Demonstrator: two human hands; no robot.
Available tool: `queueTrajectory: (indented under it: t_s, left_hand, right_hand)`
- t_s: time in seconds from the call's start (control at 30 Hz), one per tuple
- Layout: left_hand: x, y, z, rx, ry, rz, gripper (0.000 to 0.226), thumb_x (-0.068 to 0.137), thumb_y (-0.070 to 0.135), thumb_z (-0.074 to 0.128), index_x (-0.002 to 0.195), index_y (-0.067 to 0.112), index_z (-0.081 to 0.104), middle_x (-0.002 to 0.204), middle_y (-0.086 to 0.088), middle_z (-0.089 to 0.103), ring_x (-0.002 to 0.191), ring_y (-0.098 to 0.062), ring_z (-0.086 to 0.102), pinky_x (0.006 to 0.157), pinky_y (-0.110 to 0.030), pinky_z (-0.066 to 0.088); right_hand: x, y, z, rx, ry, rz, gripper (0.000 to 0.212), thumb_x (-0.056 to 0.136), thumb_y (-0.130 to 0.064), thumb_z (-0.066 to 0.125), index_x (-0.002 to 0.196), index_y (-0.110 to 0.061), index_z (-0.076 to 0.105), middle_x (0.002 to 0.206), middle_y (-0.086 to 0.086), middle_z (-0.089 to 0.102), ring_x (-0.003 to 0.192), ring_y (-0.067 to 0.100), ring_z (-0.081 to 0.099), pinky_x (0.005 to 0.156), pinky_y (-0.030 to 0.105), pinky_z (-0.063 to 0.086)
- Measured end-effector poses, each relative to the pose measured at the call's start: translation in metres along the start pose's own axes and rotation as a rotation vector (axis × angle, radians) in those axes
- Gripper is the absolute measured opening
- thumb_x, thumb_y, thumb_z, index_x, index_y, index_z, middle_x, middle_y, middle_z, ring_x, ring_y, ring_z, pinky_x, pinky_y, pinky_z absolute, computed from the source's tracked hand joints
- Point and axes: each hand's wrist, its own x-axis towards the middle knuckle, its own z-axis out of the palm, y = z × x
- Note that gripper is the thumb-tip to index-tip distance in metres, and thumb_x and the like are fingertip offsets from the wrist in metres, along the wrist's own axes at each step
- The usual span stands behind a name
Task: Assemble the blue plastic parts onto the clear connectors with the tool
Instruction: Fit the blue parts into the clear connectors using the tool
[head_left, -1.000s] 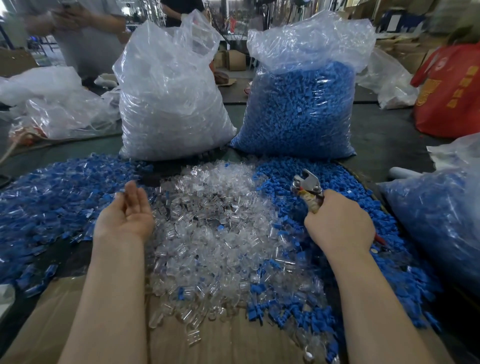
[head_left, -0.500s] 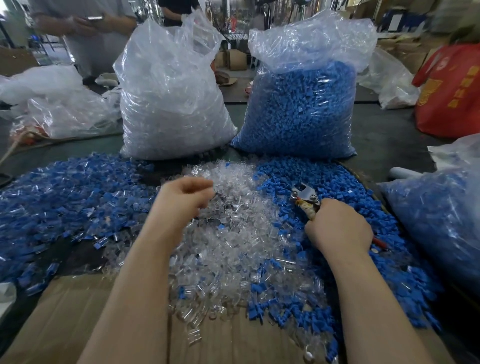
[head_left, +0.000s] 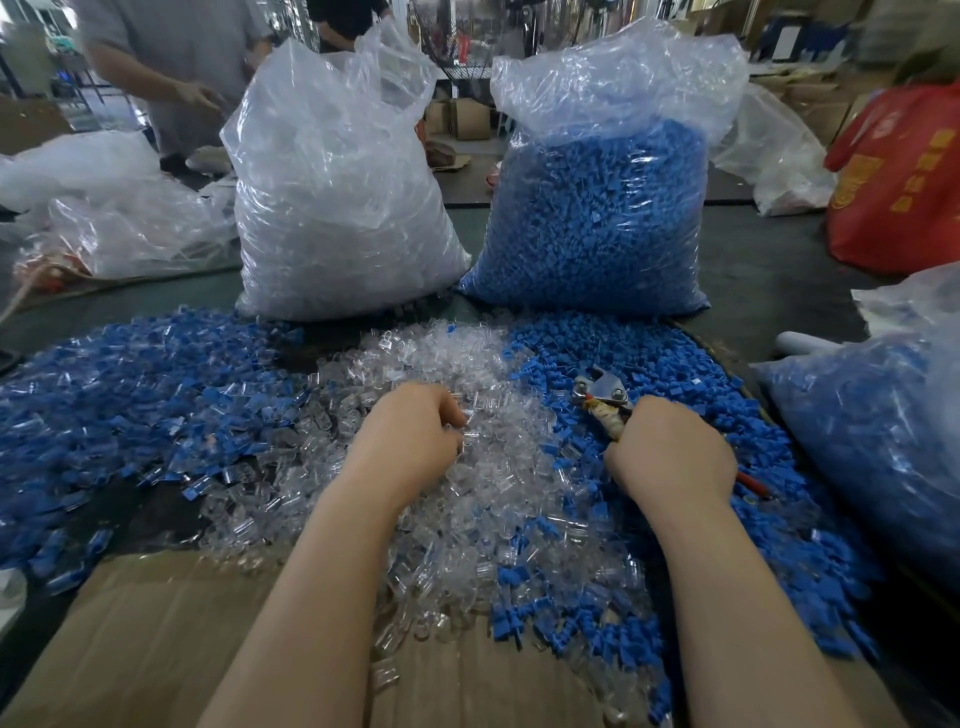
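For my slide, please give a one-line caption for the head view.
Left hand picks among clear connectors while right hand grips the tool.

We note bench (head_left: 769, 270), dark top | cardboard sheet (head_left: 156, 639) flat at near edge | red bag (head_left: 898, 182) with yellow print, far right | crumpled empty clear bags (head_left: 119, 218), far left | person in grey shirt (head_left: 171, 57) standing beyond bench | cardboard boxes (head_left: 462, 117) behind, blurred
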Motion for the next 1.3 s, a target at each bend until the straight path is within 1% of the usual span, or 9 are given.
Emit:
queueTrajectory:
  t_s: [0.13, 0.27, 0.4, 0.53, 0.6, 0.73, 0.93, 1.17, 1.3]
  left_hand:
    - [-0.001, 0.001, 0.0, 0.077, -0.07, 0.011, 0.021, 0.094, 0.017, 0.059, 0.111, 0.024, 0.071, 0.105, 0.006, 0.069, 0.092, -0.013, 0.064, 0.086, -0.033, 0.056]
    - [0.0, 0.0, 0.0, 0.031, -0.067, -0.013, 0.016, 0.094, 0.019, 0.061, 0.105, 0.026, 0.071, 0.083, 0.016, 0.06, 0.078, -0.005, 0.061, 0.077, -0.03, 0.057]
    - [-0.001, -0.003, 0.001, -0.088, -0.045, -0.044, 0.006, 0.093, 0.021, 0.065, 0.095, 0.027, 0.067, 0.083, 0.012, 0.065, 0.071, -0.008, 0.063, 0.071, -0.033, 0.059]
    - [-0.002, -0.004, -0.002, -0.312, 0.027, -0.06, 0.011, 0.09, 0.018, 0.069, 0.087, 0.027, 0.064, 0.083, 0.007, 0.068, 0.07, -0.01, 0.066, 0.062, -0.025, 0.056]
    - [-0.001, -0.003, -0.004, -0.471, 0.042, -0.069, 0.012, 0.087, 0.015, 0.073, 0.087, 0.025, 0.066, 0.083, 0.007, 0.071, 0.076, -0.009, 0.068, 0.065, -0.022, 0.054]
    - [-0.002, 0.001, -0.011, -0.826, -0.032, -0.083, 0.016, 0.081, 0.005, 0.076, 0.091, 0.017, 0.069, 0.078, 0.006, 0.075, 0.07, -0.006, 0.068, 0.059, -0.014, 0.049]
    - [-0.005, 0.005, -0.019, -1.154, -0.151, -0.094, 0.039, 0.065, 0.012, 0.076, 0.103, 0.014, 0.07, 0.093, -0.005, 0.076, 0.079, -0.012, 0.068, 0.065, -0.019, 0.054]
    - [-0.007, 0.004, -0.023, -1.355, -0.228, -0.077, 0.035, 0.07, 0.007, 0.072, 0.105, 0.016, 0.073, 0.096, -0.007, 0.075, 0.075, -0.011, 0.069, 0.069, -0.021, 0.057]
    - [-0.007, 0.006, -0.023, -1.392, -0.202, -0.073, 0.039, 0.065, 0.003, 0.074, 0.103, 0.01, 0.067, 0.09, -0.008, 0.075, 0.078, -0.015, 0.07, 0.072, -0.023, 0.059]
  right_hand:
    - [0.0, 0.0, 0.001, 0.003, -0.009, 0.013, 0.031, 0.083, -0.027, 0.068, 0.069, -0.019, 0.041, 0.07, 0.001, 0.049, 0.055, 0.017, 0.042, 0.048, 0.027, 0.029]
    - [-0.001, -0.001, -0.002, -0.012, -0.023, 0.008, 0.032, 0.083, -0.027, 0.068, 0.068, -0.019, 0.041, 0.068, 0.001, 0.048, 0.055, 0.016, 0.042, 0.049, 0.028, 0.029]
    - [-0.001, -0.002, -0.002, -0.013, -0.024, 0.009, 0.029, 0.083, -0.026, 0.068, 0.068, -0.019, 0.043, 0.068, 0.001, 0.05, 0.055, 0.017, 0.044, 0.048, 0.027, 0.029]
    - [-0.001, -0.003, -0.002, -0.011, -0.032, 0.023, 0.031, 0.085, -0.027, 0.066, 0.069, -0.019, 0.041, 0.069, 0.0, 0.05, 0.055, 0.017, 0.044, 0.049, 0.027, 0.031]
    - [-0.001, -0.003, -0.001, -0.015, -0.004, 0.015, 0.028, 0.086, -0.03, 0.064, 0.074, -0.017, 0.042, 0.078, 0.001, 0.052, 0.056, 0.018, 0.043, 0.052, 0.029, 0.033]
    - [-0.001, -0.001, 0.001, 0.004, 0.083, 0.009, 0.028, 0.089, -0.033, 0.062, 0.108, -0.014, 0.052, 0.111, 0.008, 0.056, 0.069, 0.023, 0.042, 0.061, 0.034, 0.033]
    - [-0.002, -0.002, -0.002, 0.015, 0.042, -0.02, 0.015, 0.086, -0.027, 0.06, 0.092, -0.019, 0.049, 0.083, 0.001, 0.052, 0.06, 0.021, 0.043, 0.054, 0.031, 0.03]
    - [-0.002, -0.002, -0.004, 0.096, 0.059, -0.057, 0.012, 0.086, -0.022, 0.059, 0.087, -0.019, 0.047, 0.074, -0.001, 0.049, 0.057, 0.016, 0.042, 0.054, 0.031, 0.034]
    - [0.001, 0.0, -0.003, 0.159, 0.133, -0.07, 0.017, 0.091, -0.031, 0.057, 0.082, -0.019, 0.049, 0.07, -0.002, 0.048, 0.056, 0.014, 0.041, 0.046, 0.028, 0.026]
